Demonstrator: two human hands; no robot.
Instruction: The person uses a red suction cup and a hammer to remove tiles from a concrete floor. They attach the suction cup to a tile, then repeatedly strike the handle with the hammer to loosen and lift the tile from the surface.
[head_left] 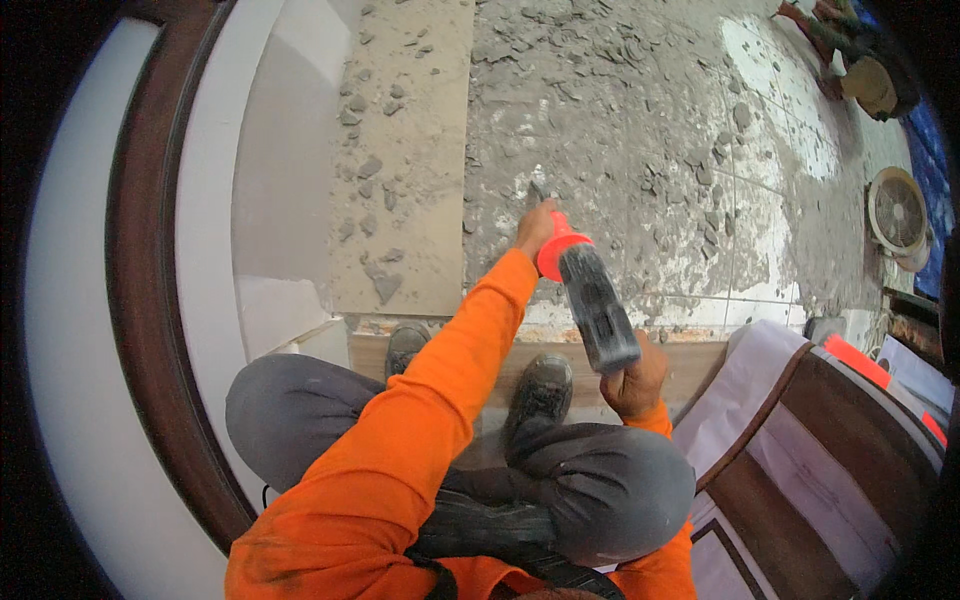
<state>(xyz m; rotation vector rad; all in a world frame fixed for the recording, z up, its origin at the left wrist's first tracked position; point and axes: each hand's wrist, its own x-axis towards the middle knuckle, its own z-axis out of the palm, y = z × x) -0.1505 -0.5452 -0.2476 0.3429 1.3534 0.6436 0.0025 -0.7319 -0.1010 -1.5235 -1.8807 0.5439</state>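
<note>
A dusty black, long-bodied tool [598, 305] lies in line between my two hands, with a red-orange round collar [563, 255] at its far end. My left hand [537, 228] is closed round the part just beyond the collar. From under its fingers a short dark pointed tip [540, 188] reaches down to the floor at a pale chipped spot. My right hand [640, 378] is closed at the near end of the black body, which hides some of its fingers. Grey broken chips [655, 185] lie scattered around the tip.
A dusty tan board [415, 200] with rubble lies to the left, beside a white wall. At the right edge stands a round fan [898, 210]. A brown and white covered seat [800, 430] is close on my right. Another person [850, 60] is at the far right.
</note>
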